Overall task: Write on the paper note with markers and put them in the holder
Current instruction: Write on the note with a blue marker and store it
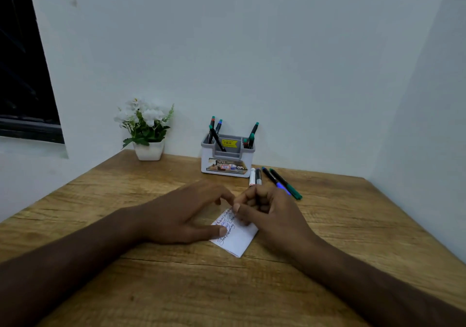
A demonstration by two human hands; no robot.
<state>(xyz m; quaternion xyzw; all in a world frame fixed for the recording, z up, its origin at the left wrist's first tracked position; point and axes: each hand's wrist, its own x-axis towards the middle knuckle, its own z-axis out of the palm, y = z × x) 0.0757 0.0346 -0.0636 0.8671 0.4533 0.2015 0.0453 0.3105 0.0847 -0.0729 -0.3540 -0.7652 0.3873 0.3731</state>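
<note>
A small white paper note [239, 241] with several handwritten lines lies on the wooden table [176, 289]. My left hand [186, 213] rests flat on its left edge, thumb on the paper. My right hand [272, 213] is curled at the note's top right corner, thumb and forefinger pinched on the paper; I see no marker in it. Just beyond my hands lie a white marker [252, 176], a dark marker [258, 176], a blue marker [273, 179] and a green marker [286, 183]. The white and grey holder [227, 161] stands behind them with several markers upright in it.
A white pot of white flowers [147, 135] stands at the back left against the wall. The table sits in a corner, with walls behind and to the right. A dark window [22, 74] is at the far left.
</note>
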